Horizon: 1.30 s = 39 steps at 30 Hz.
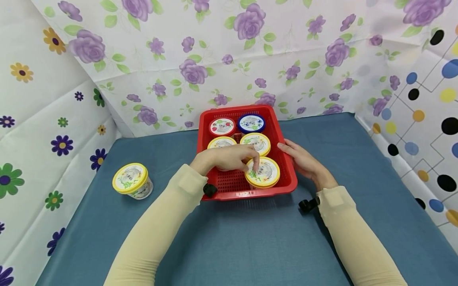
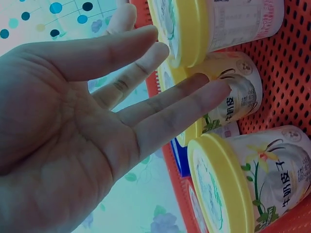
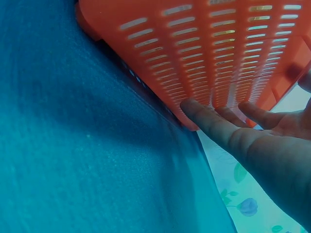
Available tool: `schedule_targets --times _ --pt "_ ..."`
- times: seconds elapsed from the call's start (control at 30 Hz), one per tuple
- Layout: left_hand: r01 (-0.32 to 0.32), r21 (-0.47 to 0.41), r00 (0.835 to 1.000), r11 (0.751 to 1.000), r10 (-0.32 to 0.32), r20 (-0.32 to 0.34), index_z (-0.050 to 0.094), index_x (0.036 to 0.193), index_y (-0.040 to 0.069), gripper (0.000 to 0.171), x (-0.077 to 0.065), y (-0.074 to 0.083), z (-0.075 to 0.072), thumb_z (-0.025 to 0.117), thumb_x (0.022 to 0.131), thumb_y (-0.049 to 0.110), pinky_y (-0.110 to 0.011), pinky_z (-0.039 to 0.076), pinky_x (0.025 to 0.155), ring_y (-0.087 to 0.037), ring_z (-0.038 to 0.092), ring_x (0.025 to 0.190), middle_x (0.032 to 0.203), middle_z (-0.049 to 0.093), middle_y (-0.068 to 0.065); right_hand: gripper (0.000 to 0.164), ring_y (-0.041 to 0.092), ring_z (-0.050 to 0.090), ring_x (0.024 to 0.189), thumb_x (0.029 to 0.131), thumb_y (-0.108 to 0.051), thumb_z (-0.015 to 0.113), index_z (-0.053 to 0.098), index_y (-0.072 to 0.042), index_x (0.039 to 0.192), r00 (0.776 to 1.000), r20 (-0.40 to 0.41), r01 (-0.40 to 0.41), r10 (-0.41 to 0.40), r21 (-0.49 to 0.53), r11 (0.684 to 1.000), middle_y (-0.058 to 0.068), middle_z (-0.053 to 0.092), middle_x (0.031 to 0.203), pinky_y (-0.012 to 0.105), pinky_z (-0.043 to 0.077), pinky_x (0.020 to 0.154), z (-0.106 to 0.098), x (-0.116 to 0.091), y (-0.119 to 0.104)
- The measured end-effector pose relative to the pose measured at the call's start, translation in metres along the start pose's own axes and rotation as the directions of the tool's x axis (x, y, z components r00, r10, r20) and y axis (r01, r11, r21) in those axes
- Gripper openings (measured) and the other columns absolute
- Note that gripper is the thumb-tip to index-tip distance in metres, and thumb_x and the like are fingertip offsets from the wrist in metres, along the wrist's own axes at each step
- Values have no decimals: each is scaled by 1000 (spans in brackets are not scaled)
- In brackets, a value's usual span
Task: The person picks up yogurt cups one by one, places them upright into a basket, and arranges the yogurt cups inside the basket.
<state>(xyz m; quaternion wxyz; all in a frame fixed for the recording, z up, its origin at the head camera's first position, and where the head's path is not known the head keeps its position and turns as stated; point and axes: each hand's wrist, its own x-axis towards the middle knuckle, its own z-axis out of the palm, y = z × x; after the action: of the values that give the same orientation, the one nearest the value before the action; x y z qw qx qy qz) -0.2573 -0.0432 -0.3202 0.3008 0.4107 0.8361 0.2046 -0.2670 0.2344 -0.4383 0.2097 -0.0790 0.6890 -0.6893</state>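
A red plastic basket [image 1: 232,195] holds several lidded tubs. My left hand [image 1: 232,157] reaches in over its front, fingers spread and fairly straight. Its fingertips overlap the lid of the front right yellow-lidded tub [image 1: 267,174] in the head view; in the left wrist view the palm shows nothing held. Another yellow-lidded tub [image 1: 255,142] and a third [image 1: 219,142], partly hidden by that hand, stand behind. At the basket's right side is my right hand [image 1: 304,161]; its extended fingers [image 3: 209,124] lie along the slotted outer wall, with the thumb near the rim.
A red-lidded tub [image 1: 222,126] and a blue-lidded tub [image 1: 251,123] fill the basket's far end. Another yellow-lidded tub [image 1: 132,180] stands outside, on the left of the blue tablecloth [image 1: 250,246]. Flower-patterned sheets [image 1: 161,79] border the table's back and left.
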Motion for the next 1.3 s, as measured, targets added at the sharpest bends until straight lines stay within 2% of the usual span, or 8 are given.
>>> schedule_targets --times 0.13,0.33,0.6,0.8,0.9,1.03,1.2,1.3 --pt "-7 -21 999 1000 7 -36 68 110 12 15 -5 -2 -4 67 99 2 -32 50 104 -23 52 124 125 57 -2 65 20 71 111 109 -43 52 28 -14 162 1000 -3 -1 1 -2 1000 21 53 148 43 61 89 0 0 -1" --pt "-28 -56 992 998 21 -121 67 115 9 15 -15 -4 -12 66 101 7 -33 54 99 -25 57 125 126 60 -2 66 20 71 111 108 -43 52 28 -14 162 1000 -1 -1 1 -3 1000 21 53 148 44 61 89 0 1 -1" --pt "-93 -93 971 991 70 -229 66 119 7 18 -27 -5 -18 63 102 5 -38 50 107 -27 56 131 127 62 -4 65 20 71 111 109 -43 51 28 -14 162 1000 2 7 -7 -6 1000 21 52 148 43 61 88 -2 1 1" --pt "-119 -111 959 987 86 -270 65 122 6 20 -32 -9 -20 63 101 4 -38 52 105 -30 57 129 125 63 -5 67 20 70 112 108 -44 52 26 -14 163 1000 -2 0 0 -10 1000 21 51 149 43 61 89 -2 1 1" --pt "-132 -103 952 986 97 -290 65 122 5 20 -33 -12 -20 63 102 5 -38 52 103 -27 58 123 126 64 -9 68 20 69 113 108 -44 52 26 -14 163 1000 -3 -4 4 -13 1000 21 50 150 42 61 90 -2 1 1" --pt "-146 -105 932 984 101 -348 66 122 4 19 -39 -16 -20 64 103 7 -40 52 101 -23 59 118 125 65 -13 68 20 69 114 108 -44 53 26 -14 163 1000 1 -4 4 -8 1000 21 50 150 43 61 90 0 1 2" --pt "-172 -142 897 975 95 -433 65 119 6 16 -50 -20 -23 63 104 8 -41 53 103 -26 61 123 126 65 -11 67 20 70 113 108 -44 53 28 -15 162 1000 -2 0 0 -3 1000 21 51 150 43 61 89 0 1 2" --pt "-184 -168 882 968 87 -464 65 117 7 14 -56 -24 -24 62 104 8 -43 54 102 -29 61 125 128 64 -10 67 20 70 113 108 -44 53 28 -15 163 1000 -5 -1 1 0 1000 21 51 150 43 61 89 0 1 2"
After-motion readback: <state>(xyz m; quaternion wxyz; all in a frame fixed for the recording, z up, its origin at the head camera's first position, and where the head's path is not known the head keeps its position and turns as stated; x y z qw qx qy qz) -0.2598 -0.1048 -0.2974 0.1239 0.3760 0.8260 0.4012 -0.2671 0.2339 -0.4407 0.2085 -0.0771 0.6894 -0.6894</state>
